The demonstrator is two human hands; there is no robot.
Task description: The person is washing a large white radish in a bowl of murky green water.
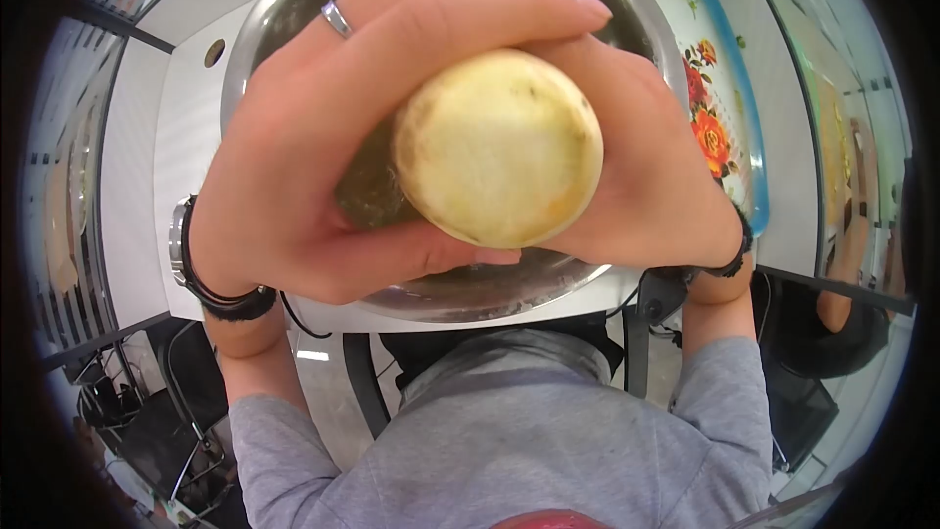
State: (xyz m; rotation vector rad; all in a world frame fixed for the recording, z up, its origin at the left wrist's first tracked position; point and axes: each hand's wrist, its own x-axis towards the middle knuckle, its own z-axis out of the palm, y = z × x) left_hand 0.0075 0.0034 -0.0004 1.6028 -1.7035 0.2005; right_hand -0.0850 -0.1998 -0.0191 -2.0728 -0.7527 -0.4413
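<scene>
Close to the camera is a round, pale yellow fruit or vegetable [501, 149] with small brown specks; its exact kind I cannot make out. My left hand [294, 137], with a ring on one finger, curls around its far and left side, thumb along the near edge. From the other side my right hand [641, 162] is wrapped against it, its fingers partly hidden behind the left fingers and the round piece. Both hands are above a large steel basin [257, 39], where some water seems to show between the left thumb and fingers.
A blue-rimmed tray [754, 152] with printed flowers lies right of the basin on the white table [191, 98]. Upright panels stand at both sides. Black chairs [191, 372] are at lower left, and part of another person [832, 313] shows at far right.
</scene>
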